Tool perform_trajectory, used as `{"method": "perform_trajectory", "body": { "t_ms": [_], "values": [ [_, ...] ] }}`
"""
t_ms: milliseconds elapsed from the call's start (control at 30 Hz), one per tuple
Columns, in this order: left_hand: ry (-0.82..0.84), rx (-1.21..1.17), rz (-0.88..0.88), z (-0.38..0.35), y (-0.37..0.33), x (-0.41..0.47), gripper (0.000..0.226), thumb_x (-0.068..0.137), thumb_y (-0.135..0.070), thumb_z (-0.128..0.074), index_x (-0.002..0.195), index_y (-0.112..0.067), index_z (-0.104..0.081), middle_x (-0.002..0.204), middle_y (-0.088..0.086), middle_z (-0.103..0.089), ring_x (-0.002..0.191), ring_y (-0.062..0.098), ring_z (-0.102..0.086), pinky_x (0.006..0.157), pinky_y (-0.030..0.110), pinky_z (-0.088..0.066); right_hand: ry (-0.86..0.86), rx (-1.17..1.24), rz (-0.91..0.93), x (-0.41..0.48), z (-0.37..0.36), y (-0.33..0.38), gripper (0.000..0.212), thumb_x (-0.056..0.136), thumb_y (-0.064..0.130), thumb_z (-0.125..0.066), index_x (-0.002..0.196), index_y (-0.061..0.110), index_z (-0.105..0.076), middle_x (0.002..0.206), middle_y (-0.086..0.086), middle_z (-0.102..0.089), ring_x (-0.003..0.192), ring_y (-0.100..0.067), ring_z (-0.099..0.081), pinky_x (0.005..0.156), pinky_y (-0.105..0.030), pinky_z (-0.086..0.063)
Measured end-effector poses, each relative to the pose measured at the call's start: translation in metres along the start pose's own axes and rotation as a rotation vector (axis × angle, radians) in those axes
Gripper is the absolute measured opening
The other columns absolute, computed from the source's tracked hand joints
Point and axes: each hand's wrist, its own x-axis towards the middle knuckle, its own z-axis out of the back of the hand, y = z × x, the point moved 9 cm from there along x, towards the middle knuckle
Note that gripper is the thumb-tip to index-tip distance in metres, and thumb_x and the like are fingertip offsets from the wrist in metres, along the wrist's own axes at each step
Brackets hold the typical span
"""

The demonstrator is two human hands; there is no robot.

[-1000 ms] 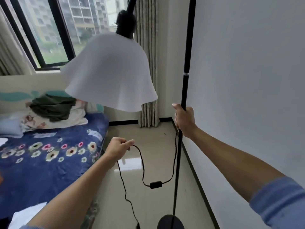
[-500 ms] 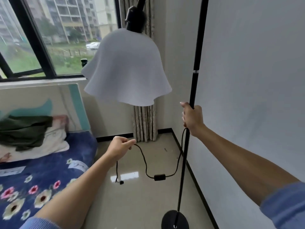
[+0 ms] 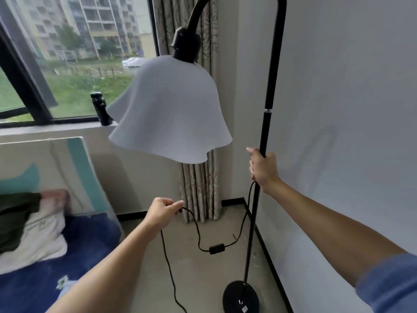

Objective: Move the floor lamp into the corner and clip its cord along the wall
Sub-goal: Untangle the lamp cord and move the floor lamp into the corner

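Observation:
A black floor lamp stands close to the white right wall. Its thin pole (image 3: 266, 123) curves over at the top to a white wavy shade (image 3: 171, 109). The round black base (image 3: 240, 298) rests on the floor by the skirting. My right hand (image 3: 262, 169) is wrapped around the pole at mid height. My left hand (image 3: 163, 212) pinches the black cord (image 3: 196, 231), which loops down to an inline switch (image 3: 216, 248) and up to the pole. Another length of cord hangs from my left hand to the floor.
The room corner with a patterned curtain (image 3: 199, 190) lies just beyond the lamp. A bed with a blue flowered cover (image 3: 85, 240) and pillows fills the left. A dark bottle (image 3: 101, 109) stands on the window sill. Pale floor (image 3: 203, 279) runs between bed and wall.
The view has moved closer to the corner and the window. The lamp, held by my right hand, sits nearer the corner; my left hand keeps the cord, which now trails lower to the floor.

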Motion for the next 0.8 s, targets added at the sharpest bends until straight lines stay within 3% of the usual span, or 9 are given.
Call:
{"method": "perform_trajectory", "body": {
  "t_ms": [433, 667, 800],
  "values": [
    [0.118, 0.016, 0.059, -0.03, 0.004, 0.285, 0.036, 0.084, -0.034, -0.066, 0.062, -0.007, -0.056, 0.044, 0.003, -0.033, 0.037, 0.015, -0.028, 0.043, 0.024, -0.023, -0.037, -0.01, -0.051, 0.259, -0.091, -0.076, 0.054, 0.077, 0.041, -0.06, 0.039, 0.025, -0.025, 0.036, 0.01, -0.022, 0.033, -0.015, -0.018, 0.041, -0.026, -0.017],
    [0.044, 0.01, 0.123, -0.04, 0.009, 0.396, 0.044, 0.083, -0.033, -0.067, 0.045, -0.013, -0.057, 0.039, -0.003, -0.035, 0.038, 0.014, -0.029, 0.045, 0.024, -0.024, 0.075, -0.003, -0.037, 0.374, -0.132, -0.107, 0.053, 0.08, 0.037, -0.058, 0.04, 0.026, -0.025, 0.037, 0.01, -0.022, 0.038, -0.015, -0.017, 0.047, -0.037, -0.013],
    [-0.007, 0.021, 0.193, -0.053, 0.005, 0.45, 0.042, 0.083, -0.032, -0.067, 0.047, -0.013, -0.056, 0.034, -0.006, -0.034, 0.035, 0.014, -0.029, 0.044, 0.024, -0.024, 0.151, 0.021, -0.013, 0.434, -0.153, -0.123, 0.053, 0.081, 0.037, -0.058, 0.039, 0.027, -0.026, 0.038, 0.009, -0.023, 0.037, -0.015, -0.02, 0.045, -0.033, -0.015]
  ]
}}
